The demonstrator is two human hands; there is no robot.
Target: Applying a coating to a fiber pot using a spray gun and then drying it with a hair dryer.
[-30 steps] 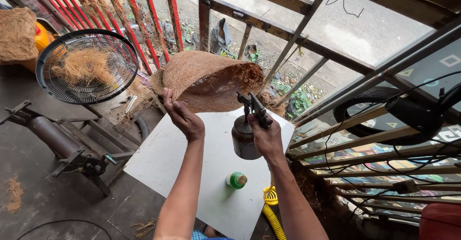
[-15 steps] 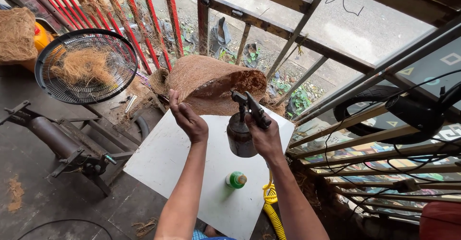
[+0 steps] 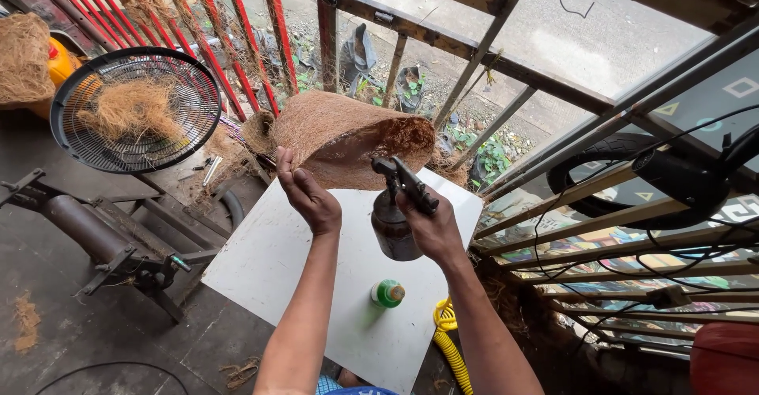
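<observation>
Left hand (image 3: 308,193), fingers released, steadies a coir pot (image 3: 344,138) on the white tabletop (image 3: 269,264); right hand (image 3: 431,225) grasps a spray gun (image 3: 395,213).

Bright diffuse daylight, soft shadows, sharp focus, wide-angle edge bending.

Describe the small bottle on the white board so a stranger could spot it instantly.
Find the white board lying flat below both hands. Near its right edge, under the spray gun held by the right hand, stands a small bottle. It alone is bright green with an orange-brown cap.
</observation>
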